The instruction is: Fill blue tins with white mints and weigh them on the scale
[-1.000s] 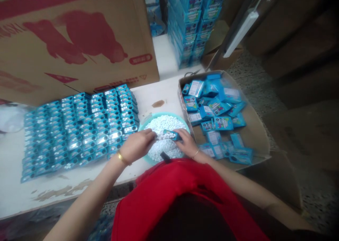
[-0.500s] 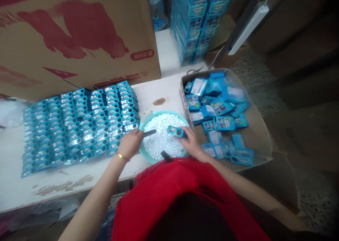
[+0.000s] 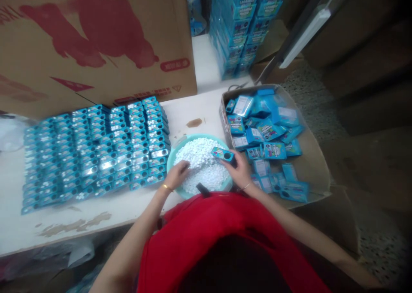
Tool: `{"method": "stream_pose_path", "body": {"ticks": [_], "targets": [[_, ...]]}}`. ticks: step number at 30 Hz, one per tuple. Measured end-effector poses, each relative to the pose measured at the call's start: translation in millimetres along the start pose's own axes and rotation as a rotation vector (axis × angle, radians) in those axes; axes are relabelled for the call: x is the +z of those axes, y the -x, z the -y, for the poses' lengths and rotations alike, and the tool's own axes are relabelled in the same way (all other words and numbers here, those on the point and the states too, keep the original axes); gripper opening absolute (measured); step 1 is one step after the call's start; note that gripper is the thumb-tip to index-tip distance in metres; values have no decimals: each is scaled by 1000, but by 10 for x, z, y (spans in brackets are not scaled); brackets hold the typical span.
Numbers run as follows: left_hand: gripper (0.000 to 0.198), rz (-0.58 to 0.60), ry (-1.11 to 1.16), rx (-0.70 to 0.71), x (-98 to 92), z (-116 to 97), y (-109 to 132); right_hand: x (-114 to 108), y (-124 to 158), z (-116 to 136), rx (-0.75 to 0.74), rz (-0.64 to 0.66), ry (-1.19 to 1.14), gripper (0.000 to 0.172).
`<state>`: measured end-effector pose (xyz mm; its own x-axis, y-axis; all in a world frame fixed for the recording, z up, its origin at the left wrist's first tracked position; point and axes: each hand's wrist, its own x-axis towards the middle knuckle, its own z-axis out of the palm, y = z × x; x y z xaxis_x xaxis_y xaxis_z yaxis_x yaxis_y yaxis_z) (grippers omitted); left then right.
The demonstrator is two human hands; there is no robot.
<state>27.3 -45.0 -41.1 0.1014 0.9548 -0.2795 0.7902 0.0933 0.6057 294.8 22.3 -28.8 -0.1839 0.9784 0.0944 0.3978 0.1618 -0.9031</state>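
Observation:
My right hand [image 3: 238, 169] grips a small blue candy box [image 3: 222, 154] by its end, over the right side of a turquoise basin [image 3: 170, 158]. The box's narrow face, with a dark round hole, is turned up. Small white candies [image 3: 206, 179] fill the basin. At the basin's left side, my left hand [image 3: 178, 174] is closed around a narrow dark tool, its fingers at the candies. The tool's far part is hidden, seemingly among the candies, where a furrow now runs.
Rows of blue candy boxes [image 3: 106, 155] stand on the white table [image 3: 180, 113] at left. A cardboard tray [image 3: 313, 164] of loose boxes sits at right. Behind are a large carton [image 3: 128, 40], stacked blue packs [image 3: 238, 40] and scissors [image 3: 238, 86].
My left hand has moved right and into the basin, and the dark tool has gone from plain view. My right hand has shifted slightly right with the candy box.

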Motion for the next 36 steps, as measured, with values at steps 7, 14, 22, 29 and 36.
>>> {"method": "stream_pose_path", "body": {"ticks": [7,14,22,29,36], "targets": [[19,-17,17,187,-898,-487,229,123,-15,26,-185,139,22,34],[21,151,-532,237,-1127,-1191,87,196,3,77,-314,233,101,50],[22,100,-730,229,-1215,-1539,138,189,13,37,-306,227,69,47],[13,91,-386,-109,-600,-278,23,55,-36,45,-204,116,-9,35],[18,52,-152,-81,401,-75,-266,-32,-103,104,-120,63,39,30]]}}
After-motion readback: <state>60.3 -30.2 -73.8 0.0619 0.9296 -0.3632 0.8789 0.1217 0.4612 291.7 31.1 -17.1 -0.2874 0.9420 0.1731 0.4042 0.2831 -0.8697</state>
